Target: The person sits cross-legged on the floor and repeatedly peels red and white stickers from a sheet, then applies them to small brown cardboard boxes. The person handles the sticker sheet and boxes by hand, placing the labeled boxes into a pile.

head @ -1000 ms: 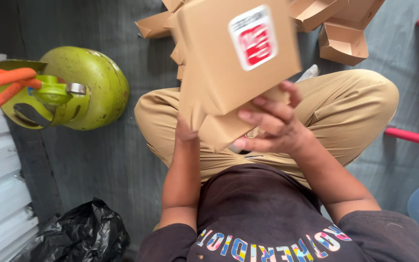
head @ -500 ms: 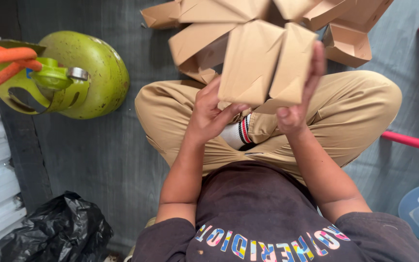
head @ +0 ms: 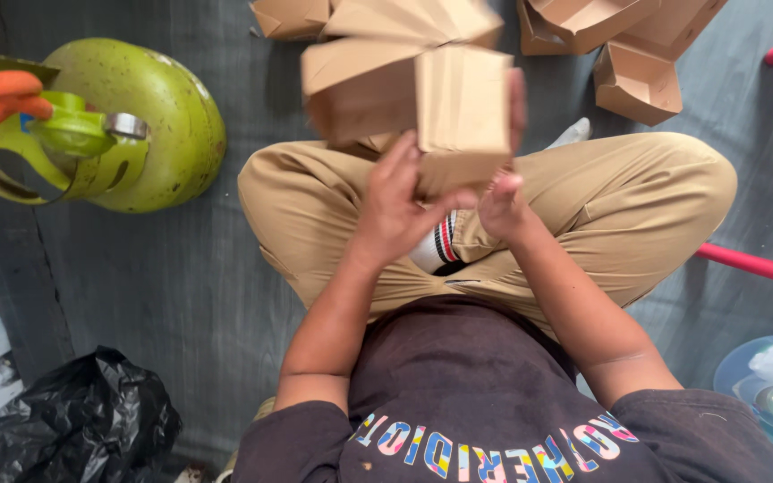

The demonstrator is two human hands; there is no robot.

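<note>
Two hands fold a brown cardboard box held above crossed legs

The left hand presses its fingers against the near face of the cardboard box, closed on its lower edge; the right hand grips the right side, fingers wrapped behind. The box sits just beyond both hands, long axis running left to right. More folded boxes lie on the floor ahead, a green gas cylinder to the left
</note>
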